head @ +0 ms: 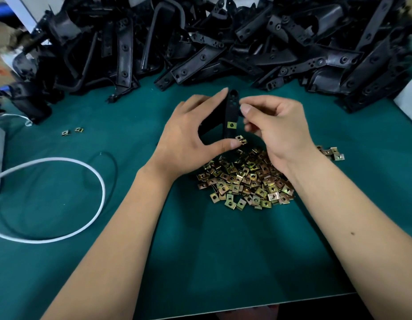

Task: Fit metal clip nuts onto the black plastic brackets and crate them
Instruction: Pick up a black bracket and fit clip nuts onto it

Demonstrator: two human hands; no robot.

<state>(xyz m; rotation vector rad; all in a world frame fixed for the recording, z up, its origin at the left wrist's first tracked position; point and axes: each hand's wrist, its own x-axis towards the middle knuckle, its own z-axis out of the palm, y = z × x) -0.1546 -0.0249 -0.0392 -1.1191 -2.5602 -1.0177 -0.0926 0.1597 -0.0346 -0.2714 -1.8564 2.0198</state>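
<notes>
Scanning from the left: white cable (62, 199) looped on the green surface (200, 250), two stray clip nuts (72, 131) lying beyond it, well apart from the work. Farther back, a heap of black brackets (200, 42) stacked along the far edge, waiting within reach. At centre, left hand (191, 137) wrapped round one bracket (230, 116), thumb near and fingers (209, 100) far, holding it upright above the surface, probably so its edge faced the other hand. One clip nut (231, 125) already seated on that bracket; two spare nuts (241, 139) kept at the left thumb tip, seemingly ready for the next slots. To the right, right hand (276, 125) curled with thumb and forefinger pinched at the bracket's upper part; whether a nut sat in that pinch, impossible to tell. Nearer, the pile of brass-coloured clip nuts (244, 181) lying just under both wrists, likely for short reaches. No crate visible.
</notes>
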